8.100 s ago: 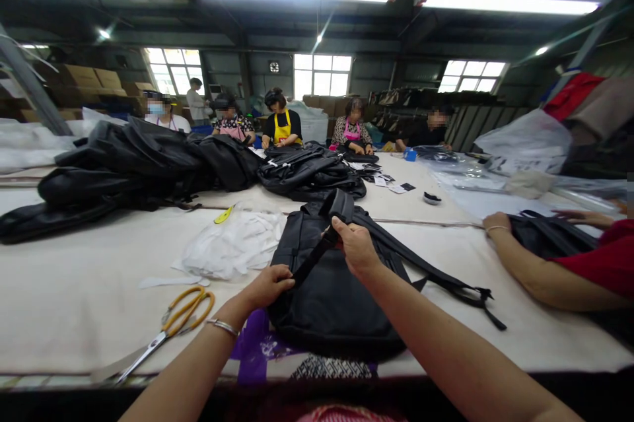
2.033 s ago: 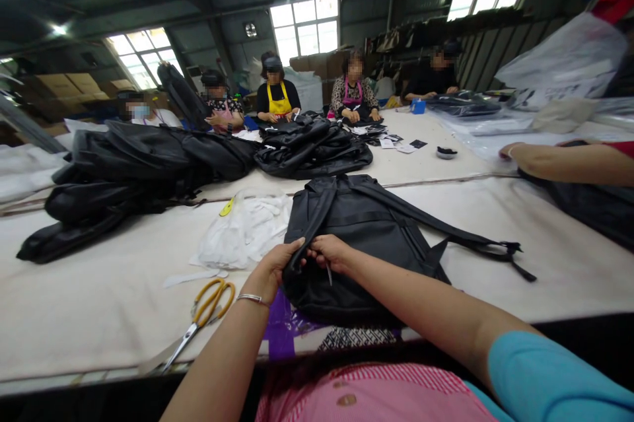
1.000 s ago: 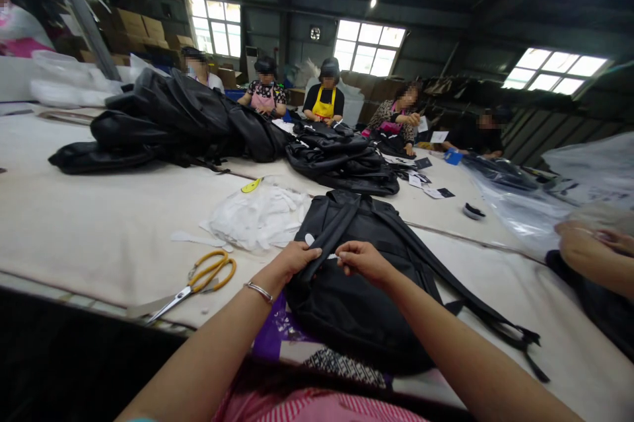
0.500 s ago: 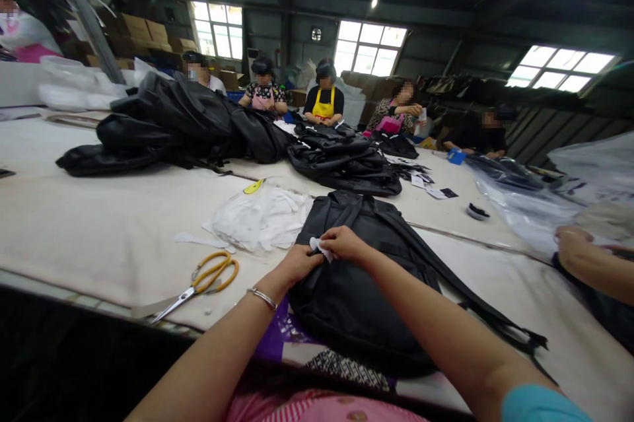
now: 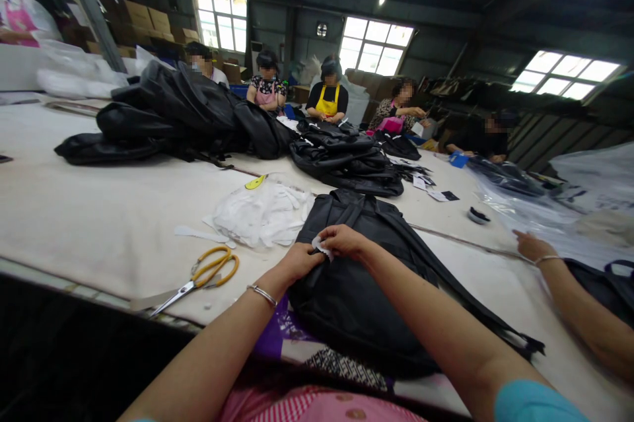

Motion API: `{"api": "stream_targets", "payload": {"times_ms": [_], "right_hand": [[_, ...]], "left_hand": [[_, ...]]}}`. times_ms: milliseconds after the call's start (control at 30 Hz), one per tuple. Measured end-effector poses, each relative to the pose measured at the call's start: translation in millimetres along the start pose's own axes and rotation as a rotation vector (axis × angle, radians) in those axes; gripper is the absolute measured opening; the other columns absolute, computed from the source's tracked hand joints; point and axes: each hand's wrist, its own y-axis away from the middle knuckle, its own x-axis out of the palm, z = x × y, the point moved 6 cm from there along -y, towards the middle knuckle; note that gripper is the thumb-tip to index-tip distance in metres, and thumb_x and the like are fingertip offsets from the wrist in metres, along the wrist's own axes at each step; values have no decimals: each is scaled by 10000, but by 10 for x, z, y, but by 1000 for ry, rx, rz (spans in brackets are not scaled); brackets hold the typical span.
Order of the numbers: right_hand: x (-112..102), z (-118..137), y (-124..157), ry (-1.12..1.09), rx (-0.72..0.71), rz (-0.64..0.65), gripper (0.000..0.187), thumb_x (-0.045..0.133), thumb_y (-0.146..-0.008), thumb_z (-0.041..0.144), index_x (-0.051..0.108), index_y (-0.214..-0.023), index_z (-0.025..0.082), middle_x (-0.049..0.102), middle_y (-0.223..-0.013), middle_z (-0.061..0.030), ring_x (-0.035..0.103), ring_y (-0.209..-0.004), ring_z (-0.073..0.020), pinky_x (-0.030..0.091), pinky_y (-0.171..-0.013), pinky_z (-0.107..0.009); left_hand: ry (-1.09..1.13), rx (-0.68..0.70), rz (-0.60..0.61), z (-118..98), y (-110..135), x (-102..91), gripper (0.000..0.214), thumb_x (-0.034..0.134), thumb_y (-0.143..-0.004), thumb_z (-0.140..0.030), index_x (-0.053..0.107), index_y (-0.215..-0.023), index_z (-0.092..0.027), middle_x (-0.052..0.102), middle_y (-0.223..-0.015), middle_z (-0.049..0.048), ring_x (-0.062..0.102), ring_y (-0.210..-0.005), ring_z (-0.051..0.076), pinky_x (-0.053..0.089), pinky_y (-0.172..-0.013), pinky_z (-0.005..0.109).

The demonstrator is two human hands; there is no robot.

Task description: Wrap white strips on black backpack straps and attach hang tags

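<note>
A black backpack [image 5: 366,303] lies in front of me on the table, its strap trailing off to the right. At its left side my left hand [image 5: 301,262] is closed on a small part of the backpack; which part is hidden by the fingers. My right hand [image 5: 343,241] pinches a small white strip [image 5: 321,247] with a scalloped edge, bent over just above the left fingertips. The two hands almost touch. Left of the backpack sits a clear bag of white strips [image 5: 262,214], with a loose strip [image 5: 198,234] beside it.
Scissors with orange handles [image 5: 214,268] lie near the table's front edge. Piles of black backpacks [image 5: 198,115] stand farther back, and cards [image 5: 436,195] lie to the right. A co-worker's hand [image 5: 535,247] reaches in at the right; several people work across the table.
The white strip has been bent round further between my hands, which stay in nearly the same place. At the right, the co-worker's arm has reached forward and left.
</note>
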Motion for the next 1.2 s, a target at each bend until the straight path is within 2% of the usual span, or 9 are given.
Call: {"api": "stream_targets", "payload": {"times_ms": [167, 467, 633, 767, 867, 967, 1100, 1200], "right_hand": [[9, 37, 37, -29, -95, 6, 214, 699, -654, 140, 688, -868, 150, 616, -586, 35, 479, -462, -68, 356, -441, -188], [1, -4, 1, -14, -146, 26, 227, 692, -673, 182, 686, -898, 153, 620, -607, 36, 506, -496, -78, 396, -486, -193], [40, 54, -47, 142, -241, -39, 154, 658, -694, 177, 683, -842, 143, 634, -633, 15, 535, -531, -100, 434, -521, -214], [59, 96, -25, 205, -278, -78, 82, 683, -702, 220, 668, -749, 153, 617, -606, 13, 532, -535, -108, 404, -500, -210], [43, 146, 15, 321, -314, -94, 140, 659, -759, 296, 680, -739, 159, 621, -597, 2, 539, -544, -119, 391, -507, -221], [13, 245, 39, 526, -402, -140, 222, 612, -816, 330, 705, -712, 157, 652, -683, -35, 570, -637, -140, 409, -581, -243], [29, 355, 11, 734, -471, -175, 129, 694, -735, 258, 749, -832, 192, 693, -903, -52, 601, -809, -172, 427, -716, -262], [88, 373, -63, 780, -420, -163, 72, 695, -716, 236, 753, -754, 218, 707, -812, -28, 609, -781, -175, 415, -705, -266]], "left_hand": [[18, -28, 7, 69, -13, 13, 381, 612, -752, -511, 735, -807, -155, 643, -654, 11, 567, -629, 164, 363, -539, 251], [1, -37, 14, 47, 2, -2, 359, 608, -751, -499, 720, -756, -158, 632, -641, 14, 559, -625, 164, 363, -536, 255], [-10, -27, -28, 3, 19, -20, 340, 620, -739, -479, 734, -758, -159, 613, -622, 0, 541, -631, 157, 347, -549, 255], [15, -48, -28, 18, 27, -16, 337, 632, -726, -480, 744, -790, -168, 622, -638, -2, 556, -659, 166, 355, -562, 255], [8, -43, -19, 4, 35, -18, 331, 621, -737, -475, 742, -778, -169, 620, -633, -1, 557, -657, 166, 345, -554, 256], [-8, -28, -17, -14, 35, -20, 332, 611, -748, -471, 733, -745, -162, 617, -625, 2, 545, -636, 160, 327, -544, 257], [-10, -24, -15, 1, 20, -11, 337, 610, -753, -471, 735, -766, -158, 631, -645, 9, 555, -654, 167, 340, -561, 262], [-20, -1, -1, 12, 0, 9, 332, 599, -769, -464, 732, -771, -160, 632, -653, 10, 562, -658, 170, 341, -562, 266]]}}
